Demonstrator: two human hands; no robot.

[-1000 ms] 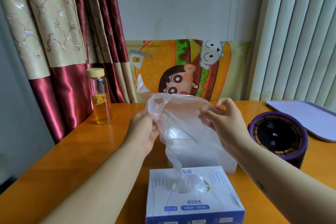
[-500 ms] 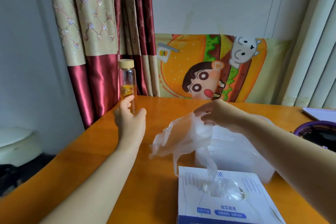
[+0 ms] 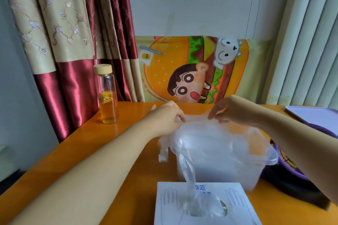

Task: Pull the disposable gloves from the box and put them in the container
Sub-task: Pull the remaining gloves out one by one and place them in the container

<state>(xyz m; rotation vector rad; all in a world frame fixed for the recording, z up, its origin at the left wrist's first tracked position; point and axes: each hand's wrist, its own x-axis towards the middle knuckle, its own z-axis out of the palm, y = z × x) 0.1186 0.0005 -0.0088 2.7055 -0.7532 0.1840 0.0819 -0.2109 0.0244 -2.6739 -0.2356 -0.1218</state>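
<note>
A clear plastic glove (image 3: 199, 133) is stretched over the translucent container (image 3: 256, 171) in the middle of the orange table. My left hand (image 3: 166, 117) pinches the glove's left edge and my right hand (image 3: 232, 109) pinches its right edge, both just above the container's rim. One thin strand of the glove trails down into the slot of the white glove box (image 3: 206, 204) at the near edge, where another glove bunches up.
A glass bottle (image 3: 107, 95) of amber drink with a wooden lid stands at the back left. A purple round object (image 3: 285, 160) sits right of the container, a pale tray (image 3: 314, 115) behind it. Curtains and a cartoon poster line the wall.
My left hand, which was open and off the glove half a second ago, has come back and pinches it. Both hands have lowered the glove over the container.
</note>
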